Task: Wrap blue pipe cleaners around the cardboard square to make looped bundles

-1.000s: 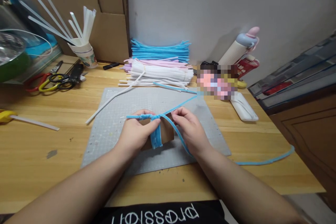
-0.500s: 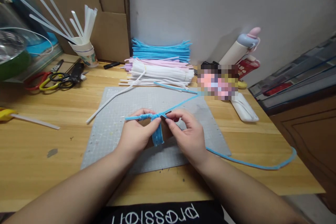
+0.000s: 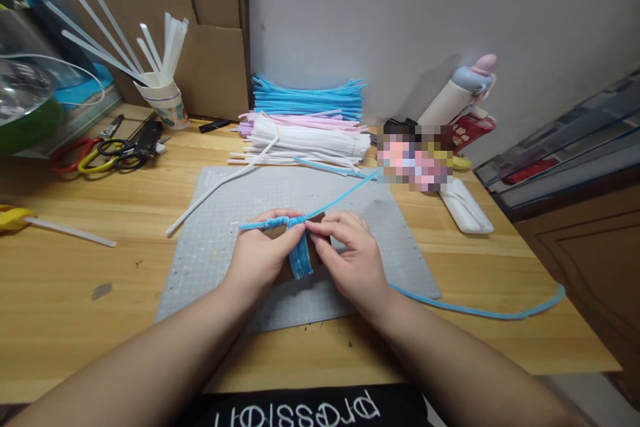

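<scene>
Blue pipe cleaners [image 3: 301, 259] are wound around a small brown piece of cardboard [image 3: 320, 250] above the grey cutting mat [image 3: 200, 280]. My left hand [image 3: 260, 252] is closed on the wrapped piece, its thumb pressing the blue strands near the top edge. With thumb and fingertips together, my right hand [image 3: 350, 250] pinches a blue strand just beside that thumb. One blue strand [image 3: 343, 197] runs up and right from the fingers. Another long blue pipe cleaner [image 3: 465, 310] curves out from under my right hand across the table. A twisted blue end sticks out to the left.
Bundles of blue [image 3: 310, 99] and white pipe cleaners [image 3: 310, 140] lie at the back, with a loose white one [image 3: 220, 187] on the mat. Scissors [image 3: 113, 150], a cup of white sticks [image 3: 165, 103] and a yellow-handled tool [image 3: 15, 219] are left. A bottle [image 3: 450, 97] and white packet [image 3: 465, 207] are right.
My right hand has moved slightly left, its fingertips now close against my left thumb. The short strand end between its fingers no longer shows. My left hand keeps its hold.
</scene>
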Motion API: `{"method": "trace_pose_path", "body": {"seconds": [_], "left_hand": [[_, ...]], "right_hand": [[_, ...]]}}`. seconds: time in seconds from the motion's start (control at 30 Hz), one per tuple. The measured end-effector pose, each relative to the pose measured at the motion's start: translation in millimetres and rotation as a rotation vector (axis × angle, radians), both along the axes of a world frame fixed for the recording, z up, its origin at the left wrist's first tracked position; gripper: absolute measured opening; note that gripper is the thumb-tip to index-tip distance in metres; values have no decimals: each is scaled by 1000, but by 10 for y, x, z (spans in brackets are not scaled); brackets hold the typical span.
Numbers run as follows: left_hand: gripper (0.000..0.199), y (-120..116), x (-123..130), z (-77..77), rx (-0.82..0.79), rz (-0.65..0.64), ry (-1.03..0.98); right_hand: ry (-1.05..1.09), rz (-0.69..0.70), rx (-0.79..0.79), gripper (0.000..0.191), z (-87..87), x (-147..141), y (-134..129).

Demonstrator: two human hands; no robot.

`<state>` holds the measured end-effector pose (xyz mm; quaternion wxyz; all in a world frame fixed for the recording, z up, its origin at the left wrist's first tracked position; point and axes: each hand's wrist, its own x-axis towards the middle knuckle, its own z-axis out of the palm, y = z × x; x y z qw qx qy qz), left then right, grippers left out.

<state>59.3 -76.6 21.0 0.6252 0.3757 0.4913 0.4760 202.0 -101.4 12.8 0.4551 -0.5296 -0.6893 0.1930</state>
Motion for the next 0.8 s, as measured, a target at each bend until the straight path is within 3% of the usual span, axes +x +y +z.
{"method": "trace_pose_path", "body": {"seconds": [0.17, 0.33, 0.47, 0.57, 0.7, 0.8], "left_hand": [[26, 15, -12, -35, 16, -21, 3], [28, 29, -20, -9, -11, -40, 4], [30, 39, -34, 34, -2, -90, 80], [30, 44, -42, 34, 18, -101, 109], [28, 48, -57, 11, 80, -172, 144], [28, 56, -69, 0, 111, -214, 180]], "right_hand": [[6, 10, 5, 19, -28, -3, 4], [256, -16, -88, 5, -61, -1, 47], [635, 41, -346, 26, -109, -9, 99], [780, 113, -392, 34, -125, -7, 122], [640, 187, -398, 32, -75, 34, 108], [298, 137, -174, 19, -7, 78, 89]]}}
